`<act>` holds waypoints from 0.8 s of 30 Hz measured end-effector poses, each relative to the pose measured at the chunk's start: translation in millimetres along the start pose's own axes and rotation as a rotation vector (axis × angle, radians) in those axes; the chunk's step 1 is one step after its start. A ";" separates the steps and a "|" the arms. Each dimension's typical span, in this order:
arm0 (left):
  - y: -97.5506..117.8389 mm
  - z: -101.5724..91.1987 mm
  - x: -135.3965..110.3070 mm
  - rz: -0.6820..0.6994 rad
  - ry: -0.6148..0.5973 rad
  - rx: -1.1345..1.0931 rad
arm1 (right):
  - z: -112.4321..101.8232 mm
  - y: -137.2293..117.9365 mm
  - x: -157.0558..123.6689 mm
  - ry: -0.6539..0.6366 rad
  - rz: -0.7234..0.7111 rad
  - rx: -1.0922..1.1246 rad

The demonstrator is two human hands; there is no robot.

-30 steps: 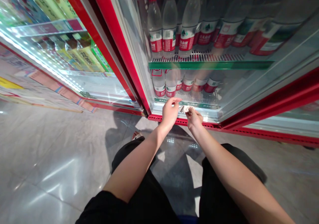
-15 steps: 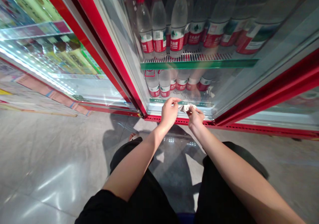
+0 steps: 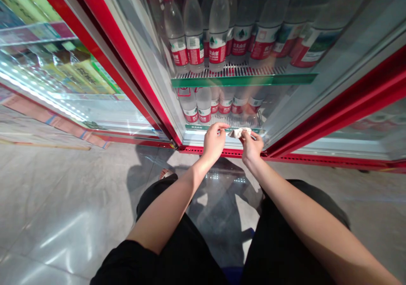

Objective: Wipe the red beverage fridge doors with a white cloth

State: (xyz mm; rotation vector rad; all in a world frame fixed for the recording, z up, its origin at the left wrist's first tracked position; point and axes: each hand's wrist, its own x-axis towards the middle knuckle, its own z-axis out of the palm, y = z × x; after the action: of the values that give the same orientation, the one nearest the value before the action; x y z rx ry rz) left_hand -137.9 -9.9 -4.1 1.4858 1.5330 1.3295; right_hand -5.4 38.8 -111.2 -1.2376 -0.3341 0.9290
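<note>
My right hand (image 3: 252,145) pinches a crumpled white tissue or cloth (image 3: 238,133) at the foot of the glass door; its exact kind is hard to make out. Just left of it, my left hand (image 3: 215,141) holds nothing, its fingers loosely bent and pointing right towards the white wad. Both hands are in front of the fridge's lower edge, above the red perforated bottom strip (image 3: 231,153). Behind the glass, water bottles (image 3: 218,31) with red caps and red-and-white labels stand on a wire shelf, with more bottles (image 3: 204,105) below.
A red door frame (image 3: 133,73) runs up on the left, another red frame (image 3: 333,107) on the right. Yellow drink cartons or bottles (image 3: 85,69) fill the neighbouring fridge. My knees are spread over the grey tiled floor (image 3: 57,192). Taped boxes (image 3: 53,122) lie at far left.
The view has shifted slightly, so the fridge appears further left. My right hand has moved a little away from my left, still pinching the white wad. My left hand keeps nearly the same pose.
</note>
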 end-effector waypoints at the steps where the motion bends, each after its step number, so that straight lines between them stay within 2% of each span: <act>1: -0.3 1.6 0.0 -0.003 -0.003 -0.005 | -1.7 3.4 1.6 0.009 0.009 -0.006; 5: -0.2 7.8 1.0 -0.001 -0.026 -0.003 | -12.8 6.8 17.2 0.089 -0.001 -0.040; 10: 4.2 12.6 0.5 0.070 -0.090 0.027 | -24.2 -11.7 33.9 0.141 -0.088 -0.065; 14: 9.1 15.8 -2.8 0.186 -0.127 0.134 | -24.8 -18.9 30.7 0.089 -0.114 -0.079; 19: 10.4 20.7 -6.7 0.263 -0.164 0.235 | -24.3 -8.0 24.8 -0.006 -0.045 -0.074; 24: 8.9 22.0 -6.5 0.257 -0.190 0.195 | -37.4 -18.1 42.3 0.063 -0.070 -0.104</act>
State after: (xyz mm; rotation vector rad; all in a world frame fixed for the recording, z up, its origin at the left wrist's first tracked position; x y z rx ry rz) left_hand -113.3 -12.2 -3.9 1.9265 1.4182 1.1616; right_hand 53.2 45.5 -118.1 -1.3391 -0.3773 0.8189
